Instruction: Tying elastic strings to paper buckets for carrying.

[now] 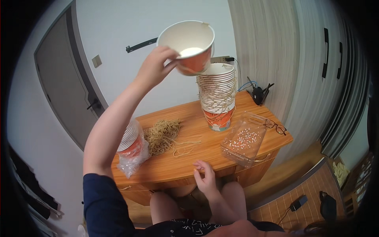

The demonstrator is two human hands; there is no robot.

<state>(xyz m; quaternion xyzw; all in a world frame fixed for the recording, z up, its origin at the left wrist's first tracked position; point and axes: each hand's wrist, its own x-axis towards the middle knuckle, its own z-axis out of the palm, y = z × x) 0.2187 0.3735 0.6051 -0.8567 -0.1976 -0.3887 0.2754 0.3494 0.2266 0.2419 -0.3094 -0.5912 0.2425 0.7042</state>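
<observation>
My left hand (157, 68) is raised and grips the rim of an orange and white paper bucket (193, 63). The bucket tilts so that its white inside shows, and it hangs just above and left of a tall stack of nested paper buckets (216, 93) with thin cords draped around its sides. Close to the front edge of the wooden table, my right hand (206, 181) is loosely curled, with thumb and fingers apart and nothing visible in it. Between the stacks lies a tangled heap of tan cords (162, 136), a few strands trailing toward the middle.
At the table's left, more paper buckets stand in clear plastic wrap (136, 152). A clear plastic box (241, 144) holding small white and pink beads lies at the right, beside eyeglasses (276, 127). A black device with cables (258, 94) is by the back right corner of the wooden table (189, 114).
</observation>
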